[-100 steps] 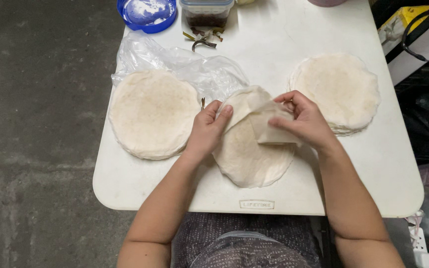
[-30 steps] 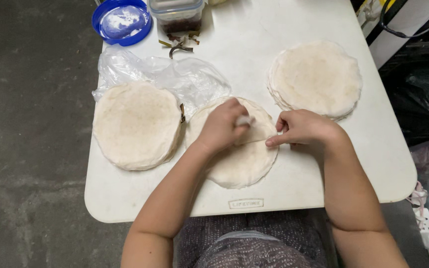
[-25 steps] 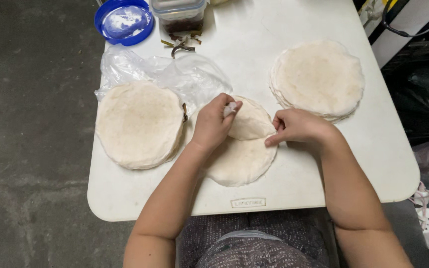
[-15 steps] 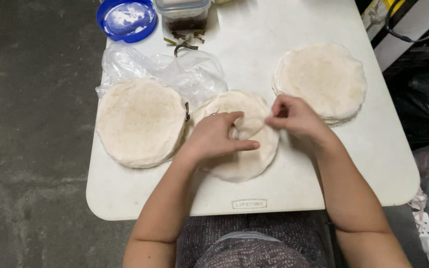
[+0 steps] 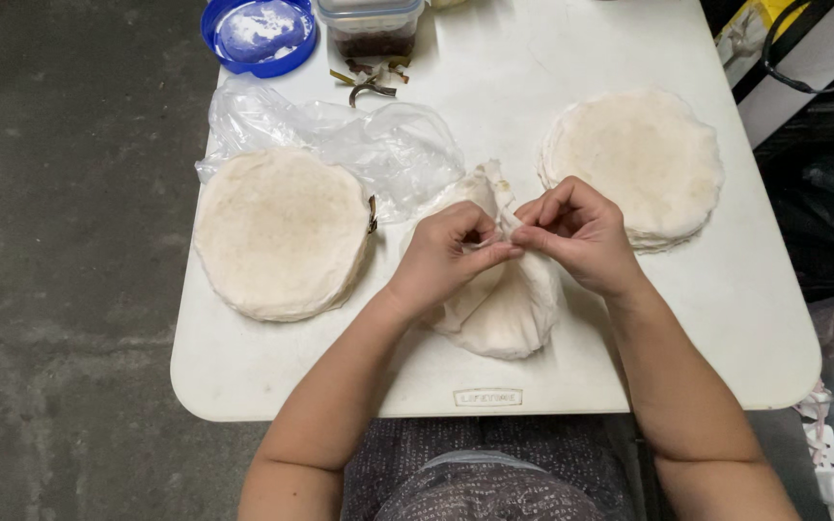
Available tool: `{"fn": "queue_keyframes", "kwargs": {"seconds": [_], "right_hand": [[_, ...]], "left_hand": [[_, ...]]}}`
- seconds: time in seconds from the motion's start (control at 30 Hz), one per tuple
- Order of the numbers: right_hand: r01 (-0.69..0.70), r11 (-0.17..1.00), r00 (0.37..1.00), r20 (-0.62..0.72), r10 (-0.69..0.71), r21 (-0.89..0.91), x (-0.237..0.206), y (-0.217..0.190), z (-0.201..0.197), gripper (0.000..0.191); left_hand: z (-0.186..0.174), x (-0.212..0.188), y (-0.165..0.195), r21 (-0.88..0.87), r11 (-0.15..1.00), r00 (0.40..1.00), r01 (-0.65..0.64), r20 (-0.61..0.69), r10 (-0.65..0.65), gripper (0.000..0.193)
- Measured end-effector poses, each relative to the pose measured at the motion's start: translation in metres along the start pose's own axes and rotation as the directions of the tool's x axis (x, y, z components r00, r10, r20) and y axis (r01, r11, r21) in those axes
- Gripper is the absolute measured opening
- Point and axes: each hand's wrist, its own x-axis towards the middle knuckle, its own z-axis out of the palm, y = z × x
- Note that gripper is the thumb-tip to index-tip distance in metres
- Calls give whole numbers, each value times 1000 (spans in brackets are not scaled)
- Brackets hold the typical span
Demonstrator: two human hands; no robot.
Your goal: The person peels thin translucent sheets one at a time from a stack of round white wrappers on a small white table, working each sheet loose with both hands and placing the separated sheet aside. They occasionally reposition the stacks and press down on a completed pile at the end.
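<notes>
Pinching a thin, floury flatbread (image 5: 504, 299) between left hand (image 5: 446, 256) and right hand (image 5: 576, 232), fingertips together, soft sheet folded upward, round pale stacks (image 5: 282, 232) either side, crinkled clear plastic bag (image 5: 359, 145) beyond the left hand.

A crumpled clear plastic bag (image 5: 340, 145) lies on the white table (image 5: 745, 318), spread between the two flat round stacks, its left edge tucked under the nearer stack. Up at the far edge stands a clear plastic tub (image 5: 371, 24) with dark contents, cut off by the frame. Just left of it rests a round blue lid (image 5: 259, 34), pale inside. At the table's near edge, dead centre, sits a small rectangular embossed label (image 5: 486, 397), the same off-white as the tabletop. No screens or signs show.
</notes>
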Motion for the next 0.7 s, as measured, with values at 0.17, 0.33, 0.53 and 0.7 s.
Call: {"fn": "queue_keyframes", "kwargs": {"seconds": [0.17,0.33,0.53,0.7], "right_hand": [[-126,974,990,41,136,-191,1,-8,0,34],[-388,816,902,5,432,-428,1,-5,-8,15],[-247,954,964,61,260,-168,-4,9,-24,13],[-151,975,981,96,169,-165,-4,15,-22,17]], "left_hand": [[-2,2,-3,-144,969,980,201,41,-197,29],[-1,3,-5,-98,979,984,179,15,-179,35],[-6,7,-10,-134,966,974,223,-19,-227,32],[-7,6,-5,-254,941,973,222,1,-229,27]]}}
